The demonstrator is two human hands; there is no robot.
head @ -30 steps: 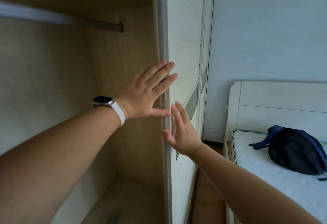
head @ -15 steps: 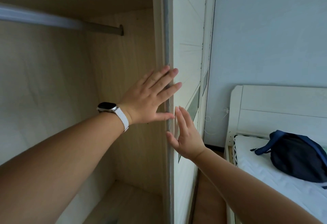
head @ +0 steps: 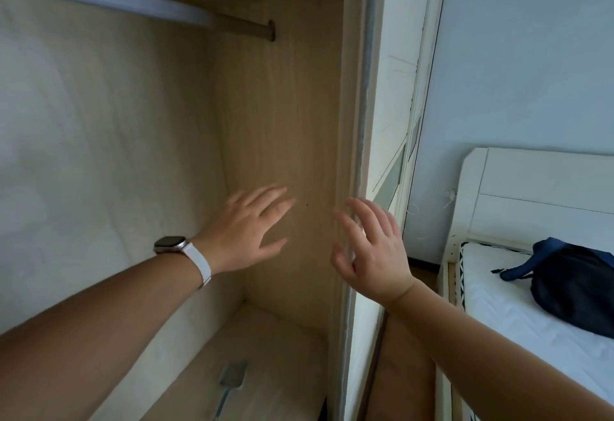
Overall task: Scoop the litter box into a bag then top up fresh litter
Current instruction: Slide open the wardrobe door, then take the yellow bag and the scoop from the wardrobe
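I look into an open wooden wardrobe (head: 282, 121) with its white sliding door (head: 392, 105) pushed to the right. A grey scoop (head: 232, 379) lies on the wardrobe floor, handle toward me. My left hand (head: 246, 231), with a white-strapped watch on the wrist, hovers in the opening with fingers spread and holds nothing. My right hand (head: 372, 251) is raised in front of the door's edge, fingers spread, apart from the door. No litter box or bag is in view.
A metal hanging rail (head: 139, 5) crosses the top of the wardrobe. To the right stands a white bed (head: 531, 194) with a dark blue bag (head: 574, 284) on its mattress. A strip of wooden floor (head: 398, 371) runs between wardrobe and bed.
Both hands have come off the door's edge and dropped lower. The door has slid to the right. My view has tilted down, bringing the scoop on the wardrobe floor into sight.
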